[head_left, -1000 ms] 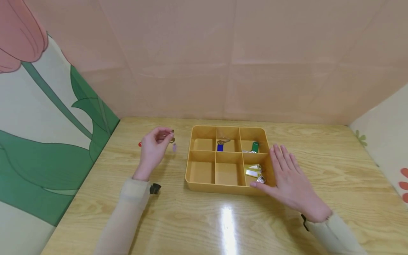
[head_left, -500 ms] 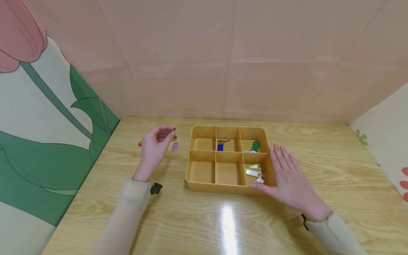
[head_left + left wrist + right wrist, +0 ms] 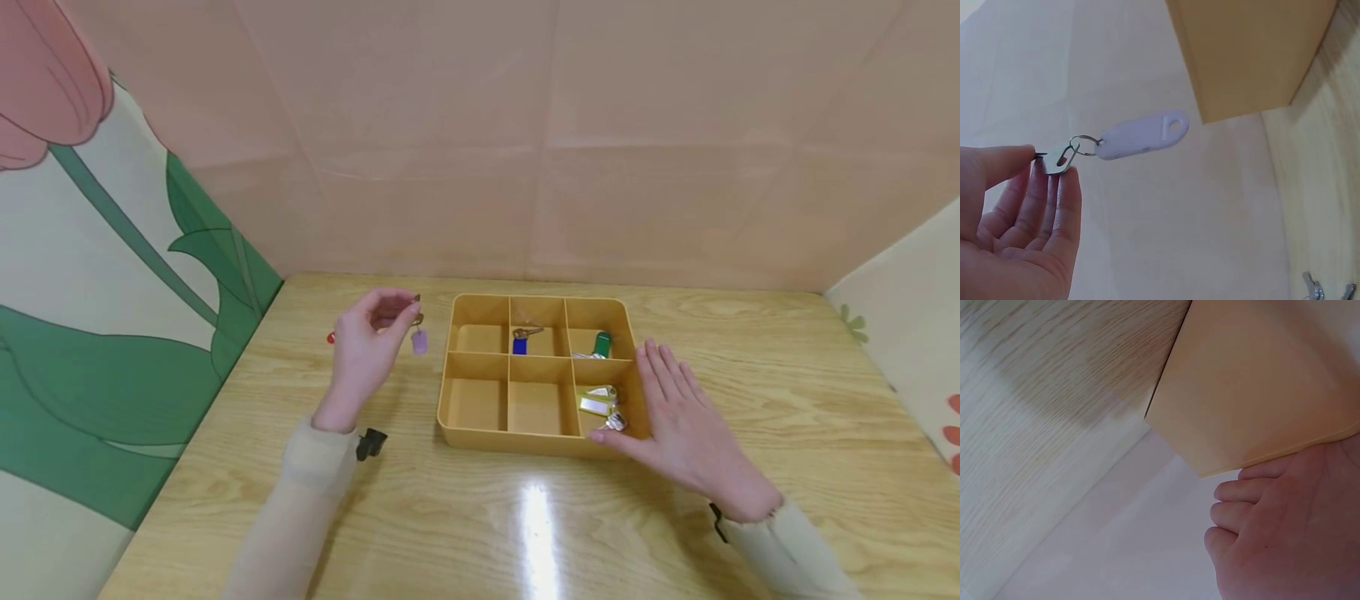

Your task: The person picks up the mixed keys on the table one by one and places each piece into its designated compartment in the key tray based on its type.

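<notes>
My left hand (image 3: pixel 363 350) pinches a key (image 3: pixel 1057 159) between thumb and fingertips, left of the tan six-compartment tray (image 3: pixel 487 440). From the key's ring hangs a lilac key tag (image 3: pixel 1141 135), in the air and apart from the tray. My right hand (image 3: pixel 686 437) lies with straight fingers along the tray's right rim, its thumb at the front corner. A key with a blue tag (image 3: pixel 520 346) is in the back middle compartment. In the back right one lies a green tag (image 3: pixel 602 343) with keys; yellow tags (image 3: pixel 595 406) with keys lie in the front right one.
Something small and red (image 3: pixel 331 337) on the table shows behind the left hand. Metal keys (image 3: pixel 1313 287) appear at the lower edge of the left wrist view. A pink covered wall (image 3: pixel 540 208) stands behind the wooden table (image 3: pixel 450 517).
My left hand has moved slightly right and away from me, bringing the key and its lilac tag closer to the tray. The right hand stays at the rim.
</notes>
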A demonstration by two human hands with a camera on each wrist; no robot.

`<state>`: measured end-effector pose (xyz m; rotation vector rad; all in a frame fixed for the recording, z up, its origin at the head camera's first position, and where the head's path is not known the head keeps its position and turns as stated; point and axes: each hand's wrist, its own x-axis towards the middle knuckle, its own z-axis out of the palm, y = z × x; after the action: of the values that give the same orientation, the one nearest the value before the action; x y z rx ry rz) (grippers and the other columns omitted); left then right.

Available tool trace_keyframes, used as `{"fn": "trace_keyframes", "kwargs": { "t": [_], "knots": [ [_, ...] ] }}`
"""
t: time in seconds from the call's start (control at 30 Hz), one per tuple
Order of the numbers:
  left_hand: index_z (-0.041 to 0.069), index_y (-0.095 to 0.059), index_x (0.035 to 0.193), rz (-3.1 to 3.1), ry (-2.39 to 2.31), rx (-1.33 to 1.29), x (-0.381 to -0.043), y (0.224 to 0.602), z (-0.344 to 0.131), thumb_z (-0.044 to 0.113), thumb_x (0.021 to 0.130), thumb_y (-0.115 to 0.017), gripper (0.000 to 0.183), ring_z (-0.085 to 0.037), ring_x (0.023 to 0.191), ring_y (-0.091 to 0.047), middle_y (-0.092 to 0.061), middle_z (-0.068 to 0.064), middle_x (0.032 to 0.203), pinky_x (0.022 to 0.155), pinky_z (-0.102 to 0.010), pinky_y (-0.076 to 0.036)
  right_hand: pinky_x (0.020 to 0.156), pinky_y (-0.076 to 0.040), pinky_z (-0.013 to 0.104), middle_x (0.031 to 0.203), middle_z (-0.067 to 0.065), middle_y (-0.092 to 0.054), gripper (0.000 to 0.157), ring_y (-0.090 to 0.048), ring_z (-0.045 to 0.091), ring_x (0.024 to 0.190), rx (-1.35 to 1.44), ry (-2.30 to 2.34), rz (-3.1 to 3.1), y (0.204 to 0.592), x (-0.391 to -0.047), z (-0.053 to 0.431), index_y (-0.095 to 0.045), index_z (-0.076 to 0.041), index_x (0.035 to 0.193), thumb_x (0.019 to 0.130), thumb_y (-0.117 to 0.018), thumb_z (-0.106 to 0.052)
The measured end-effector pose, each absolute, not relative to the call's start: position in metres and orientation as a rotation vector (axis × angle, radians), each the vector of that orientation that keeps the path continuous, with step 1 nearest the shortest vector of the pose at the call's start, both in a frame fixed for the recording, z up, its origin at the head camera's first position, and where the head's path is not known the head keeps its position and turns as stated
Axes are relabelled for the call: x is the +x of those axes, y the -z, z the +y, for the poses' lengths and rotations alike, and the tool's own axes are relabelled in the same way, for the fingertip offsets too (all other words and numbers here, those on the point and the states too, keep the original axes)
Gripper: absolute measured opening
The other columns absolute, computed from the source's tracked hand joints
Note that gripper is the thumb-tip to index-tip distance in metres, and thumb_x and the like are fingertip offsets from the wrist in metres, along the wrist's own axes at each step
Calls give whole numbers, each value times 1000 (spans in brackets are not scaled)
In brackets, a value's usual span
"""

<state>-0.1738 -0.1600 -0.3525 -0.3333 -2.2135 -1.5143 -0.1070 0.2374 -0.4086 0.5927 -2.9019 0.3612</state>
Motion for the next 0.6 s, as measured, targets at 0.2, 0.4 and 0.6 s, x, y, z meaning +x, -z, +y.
{"fn": "trace_keyframes", "kwargs": {
  "t": [0.2,0.4,0.6],
  "knots": [
    [6,-73,108,-2181,1524,-350,-170,346,-156,12,96,-73,13,-14,85,-68,-74,-3,100,79,-30,-58,122,-4,52,168,19,1,122,6,29,154,596,-372,-2902,409,-107,237,-1,1,161,86,-65,-71],
    [6,-74,106,-2159,1539,-389,-164,339,-149,12,95,-75,12,-14,85,-68,-74,-2,100,80,-30,-58,122,-4,52,168,19,1,121,6,29,154,594,-366,-2910,409,-107,237,-4,3,161,86,-64,-71],
    [6,-74,106,-2143,1539,-430,-161,334,-143,11,95,-75,12,-13,85,-69,-74,-1,100,80,-32,-58,122,-4,52,168,19,1,121,6,29,154,596,-362,-2912,408,-107,237,-7,5,160,87,-64,-72]
  ]
}}
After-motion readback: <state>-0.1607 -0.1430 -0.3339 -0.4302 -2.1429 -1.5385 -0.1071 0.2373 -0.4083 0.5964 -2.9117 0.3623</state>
